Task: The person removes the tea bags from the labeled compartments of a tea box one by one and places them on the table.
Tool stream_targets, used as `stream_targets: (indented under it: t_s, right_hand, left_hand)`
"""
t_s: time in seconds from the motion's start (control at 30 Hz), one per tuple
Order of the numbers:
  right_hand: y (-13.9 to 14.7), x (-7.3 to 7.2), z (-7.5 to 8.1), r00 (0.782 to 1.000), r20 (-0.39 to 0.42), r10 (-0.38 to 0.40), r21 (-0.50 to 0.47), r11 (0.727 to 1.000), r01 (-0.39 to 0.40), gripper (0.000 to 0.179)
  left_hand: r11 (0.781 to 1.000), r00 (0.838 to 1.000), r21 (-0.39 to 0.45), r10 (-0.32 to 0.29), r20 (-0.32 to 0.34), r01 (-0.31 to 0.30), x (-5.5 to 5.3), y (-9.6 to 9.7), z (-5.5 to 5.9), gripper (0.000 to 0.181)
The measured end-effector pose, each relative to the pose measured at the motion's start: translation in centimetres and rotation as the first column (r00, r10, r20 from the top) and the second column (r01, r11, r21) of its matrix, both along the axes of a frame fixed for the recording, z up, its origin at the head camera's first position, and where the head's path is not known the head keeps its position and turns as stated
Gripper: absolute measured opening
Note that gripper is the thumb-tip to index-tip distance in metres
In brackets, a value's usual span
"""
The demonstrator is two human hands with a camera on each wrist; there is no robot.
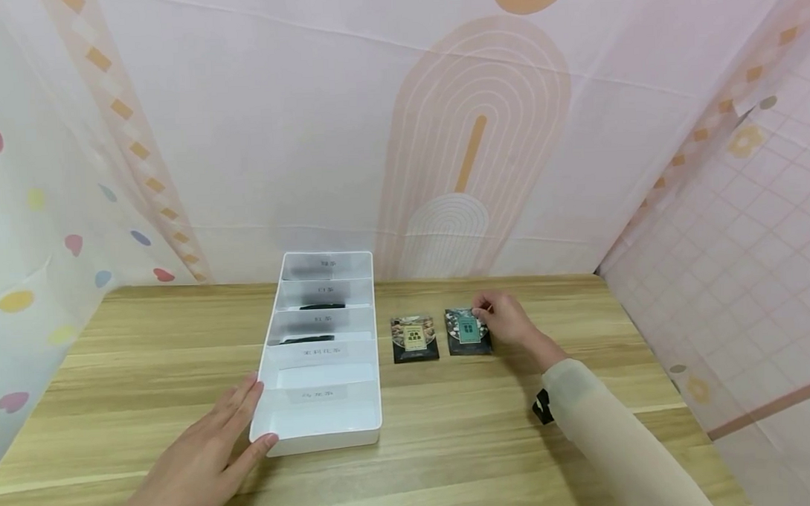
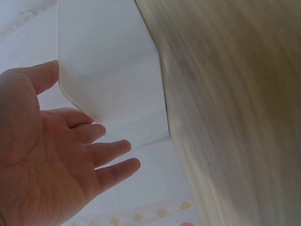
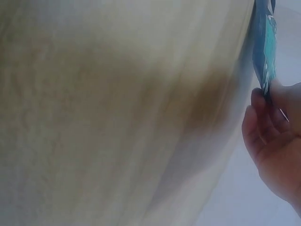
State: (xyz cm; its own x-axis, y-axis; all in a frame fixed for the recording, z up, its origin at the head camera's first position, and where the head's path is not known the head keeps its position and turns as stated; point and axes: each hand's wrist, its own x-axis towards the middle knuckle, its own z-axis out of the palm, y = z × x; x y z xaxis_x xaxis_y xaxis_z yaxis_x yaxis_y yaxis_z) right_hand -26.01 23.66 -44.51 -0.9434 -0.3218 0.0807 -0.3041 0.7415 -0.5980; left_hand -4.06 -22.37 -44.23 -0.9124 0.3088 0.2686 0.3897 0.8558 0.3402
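Note:
My right hand (image 1: pixel 508 320) pinches the right edge of a tea sachet with a teal label (image 1: pixel 469 330), between thumb and fingertips; the right wrist view shows the same sachet (image 3: pixel 266 47) edge-on above the fingers. Left of it a second tea sachet, with a yellow label (image 1: pixel 415 337), lies flat on the table. A white box with several compartments (image 1: pixel 379 373) stands further left, its dividers bearing printed labels. My left hand (image 1: pixel 207 450) rests against the box's near left corner, fingers extended; in the left wrist view its thumb and index finger touch the white wall (image 2: pixel 110 70).
Dark packets (image 1: pixel 309 338) lie in two of the box's middle compartments. A small black object (image 1: pixel 541 407) is partly hidden under the right sleeve (image 1: pixel 612 432). The wooden table (image 1: pixel 446 460) ends at a patterned cloth backdrop (image 1: pixel 294 138) behind and at the sides.

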Motion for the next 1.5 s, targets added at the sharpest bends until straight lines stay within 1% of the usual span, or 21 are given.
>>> stream_targets:
  t_s: [0.17,0.33,0.6,0.87,1.2,1.5]
  right_hand:
    - [0.1,0.0,-0.5,1.000,0.010,-0.017,0.033,0.999,0.016,0.007]
    - [0.0,-0.1,-0.5,0.999,0.030,-0.029,0.040,0.999,0.028,0.006]
    - [0.1,-0.2,-0.7,0.997,0.065,-0.036,0.058,0.998,0.032,0.007]
    - [0.2,-0.3,-1.1,0.999,0.044,-0.008,0.067,0.998,0.005,0.005]
    - [0.1,-0.3,-1.0,0.998,0.059,-0.029,0.076,0.997,0.025,0.005]
    - [0.1,-0.6,-0.7,0.999,0.021,-0.043,0.080,0.996,0.041,0.010]
  left_hand:
    - [1.000,1.000,0.009,0.005,0.026,-0.005,0.1,0.0,-0.1,0.076]
    - [1.000,1.000,0.004,0.003,0.007,-0.003,0.2,-0.1,-0.2,0.075]
    - [1.000,1.000,0.001,0.003,0.000,-0.003,0.1,0.0,-0.1,0.075]
    - [1.000,1.000,0.003,0.002,-0.015,-0.002,0.1,0.1,-0.1,0.075]
    - [1.000,1.000,-0.003,0.001,-0.018,-0.001,0.1,0.1,0.0,0.074]
    - [1.000,1.000,-0.005,0.016,0.005,-0.016,0.1,0.1,0.1,0.075]
